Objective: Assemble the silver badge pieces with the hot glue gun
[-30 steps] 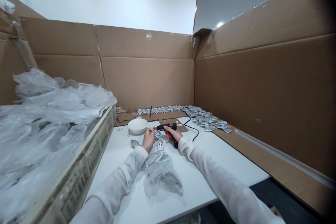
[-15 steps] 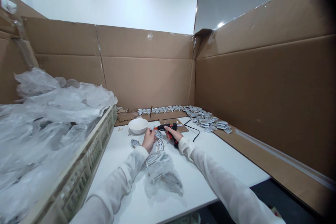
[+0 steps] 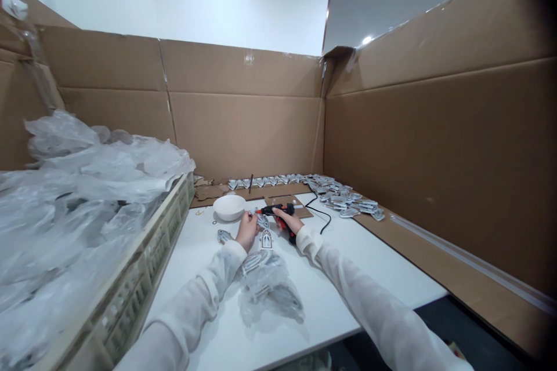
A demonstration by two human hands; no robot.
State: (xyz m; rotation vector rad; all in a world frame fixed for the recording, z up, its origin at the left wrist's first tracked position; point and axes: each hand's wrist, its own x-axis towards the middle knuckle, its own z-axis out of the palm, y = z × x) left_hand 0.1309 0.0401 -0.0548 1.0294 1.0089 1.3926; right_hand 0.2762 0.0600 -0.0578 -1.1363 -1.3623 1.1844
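My right hand (image 3: 290,222) is closed round a black and orange glue gun (image 3: 275,210), its nozzle pointing left. My left hand (image 3: 246,229) pinches a small silver arch-shaped piece (image 3: 262,221) right at the gun's tip. A second arch-shaped piece (image 3: 266,239) lies flat on the white table (image 3: 374,266) just in front of my hands, and another silver piece (image 3: 223,236) lies left of my left wrist. The gun's black cord (image 3: 321,214) trails off to the right.
A white bowl (image 3: 228,207) stands behind my left hand. A clear plastic bag of silver pieces (image 3: 267,291) lies between my forearms. Finished pieces (image 3: 343,199) lie in rows along the cardboard walls. A beige crate (image 3: 143,266) filled with crumpled plastic bags stands on the left.
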